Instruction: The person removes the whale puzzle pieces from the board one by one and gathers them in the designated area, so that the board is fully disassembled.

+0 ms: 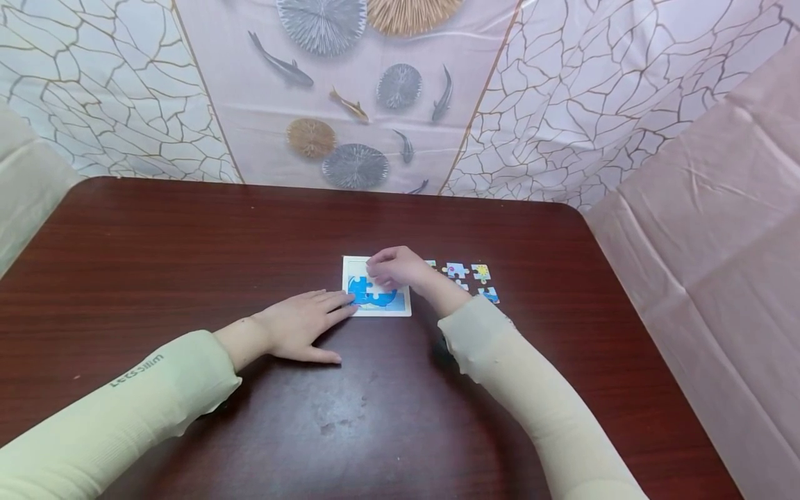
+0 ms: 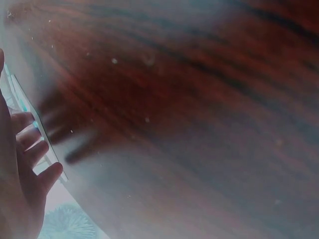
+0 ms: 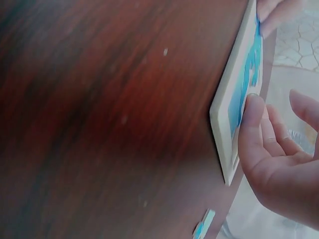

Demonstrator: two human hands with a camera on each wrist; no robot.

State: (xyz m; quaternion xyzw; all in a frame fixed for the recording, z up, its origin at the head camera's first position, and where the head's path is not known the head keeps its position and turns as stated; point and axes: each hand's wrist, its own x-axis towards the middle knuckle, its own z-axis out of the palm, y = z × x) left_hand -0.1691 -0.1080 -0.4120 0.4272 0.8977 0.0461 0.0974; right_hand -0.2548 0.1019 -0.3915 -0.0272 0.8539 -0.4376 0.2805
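A small jigsaw tray (image 1: 378, 313) with a white border lies flat on the table, partly filled with blue pieces. My left hand (image 1: 304, 323) is spread palm-down at its left side, fingertips resting on the border and the blue picture. Over the tray's upper right part is my right hand (image 1: 403, 271), its fingers loosely bent. In the right wrist view, a fingertip of the right hand (image 3: 279, 144) touches the puzzle surface (image 3: 239, 102); no piece shows between the fingers. Part of the tray is hidden beneath that hand.
Several loose jigsaw pieces (image 1: 456, 270) lie right of the tray, some partly hidden by the right wrist. A sun piece (image 1: 481, 271) is among them. The dark wooden table (image 1: 156, 243) meets patterned cloth (image 1: 350, 83) at the back.
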